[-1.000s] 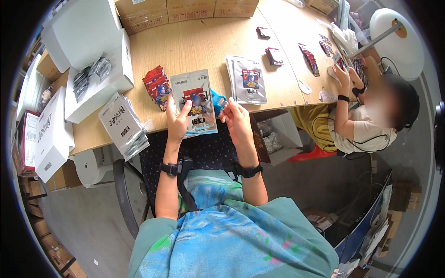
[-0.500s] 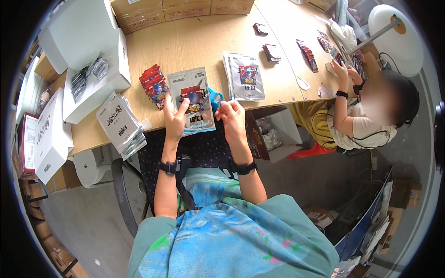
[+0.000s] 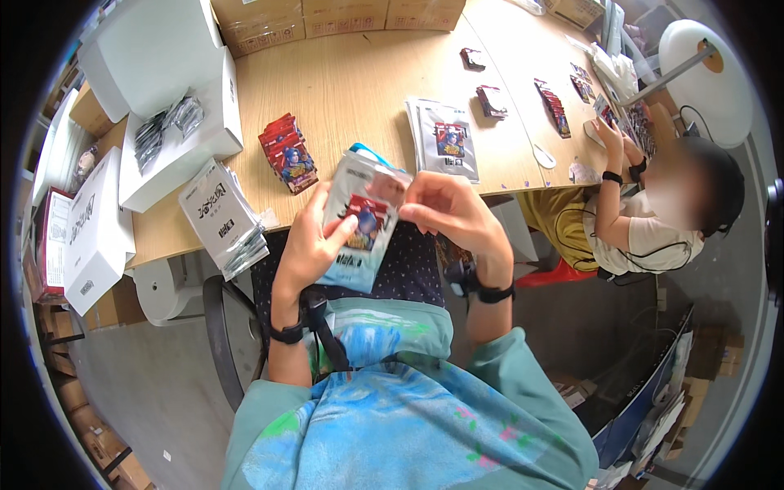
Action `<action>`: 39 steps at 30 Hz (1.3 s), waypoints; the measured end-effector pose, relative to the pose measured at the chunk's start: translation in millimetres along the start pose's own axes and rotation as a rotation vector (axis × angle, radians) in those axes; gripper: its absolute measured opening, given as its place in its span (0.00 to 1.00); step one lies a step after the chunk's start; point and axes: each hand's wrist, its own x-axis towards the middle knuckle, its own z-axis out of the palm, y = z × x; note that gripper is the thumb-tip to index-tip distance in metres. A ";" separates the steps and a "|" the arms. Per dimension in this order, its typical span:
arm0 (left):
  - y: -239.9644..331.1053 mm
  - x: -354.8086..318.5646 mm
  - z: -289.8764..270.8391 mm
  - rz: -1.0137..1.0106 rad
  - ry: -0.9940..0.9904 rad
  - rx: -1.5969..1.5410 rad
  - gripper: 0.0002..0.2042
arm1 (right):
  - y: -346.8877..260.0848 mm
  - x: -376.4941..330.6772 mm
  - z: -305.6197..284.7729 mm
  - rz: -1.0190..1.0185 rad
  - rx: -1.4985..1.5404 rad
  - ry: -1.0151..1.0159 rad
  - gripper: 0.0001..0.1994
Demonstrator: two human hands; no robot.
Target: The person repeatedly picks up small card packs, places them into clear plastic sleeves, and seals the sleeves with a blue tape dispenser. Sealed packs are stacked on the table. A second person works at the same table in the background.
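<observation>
Tilted over my lap at the table's front edge is a silver foil pouch (image 3: 363, 181), and a red card packet (image 3: 366, 224) shows on its front. I cannot tell whether the packet lies inside or on top. My left hand (image 3: 310, 245) grips the pouch's left side, thumb on its front. At the upper right edge, the fingers of my right hand (image 3: 457, 214) pinch the pouch. A bright blue edge shows behind its top. Beyond my left hand lies a fanned pile of red card packets (image 3: 287, 153). A stack of silver pouches (image 3: 447, 145) lies to the right.
White-fronted pouches (image 3: 216, 208) overhang the table edge at left, beside an open white box (image 3: 175, 163) holding dark plastic-wrapped items. Cardboard boxes (image 3: 343, 18) line the back. At right, a co-worker (image 3: 645, 196) handles packets near a white lamp (image 3: 702, 73).
The pouch has moved off the tabletop toward me and tilted. My right hand has come up to its upper right edge; my left hand still grips it.
</observation>
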 end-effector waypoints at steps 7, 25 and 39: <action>24.6 -9.3 -8.0 -0.169 -0.191 0.102 0.27 | -43.3 23.7 11.5 -0.075 -0.612 -0.412 0.11; 21.3 -11.6 -0.1 -0.014 -0.188 0.190 0.25 | -7.6 29.9 28.7 -0.177 -1.011 -0.075 0.18; 26.7 -21.0 -10.7 -0.120 -0.328 -0.100 0.24 | 6.3 38.1 -8.6 0.134 -0.360 -0.307 0.28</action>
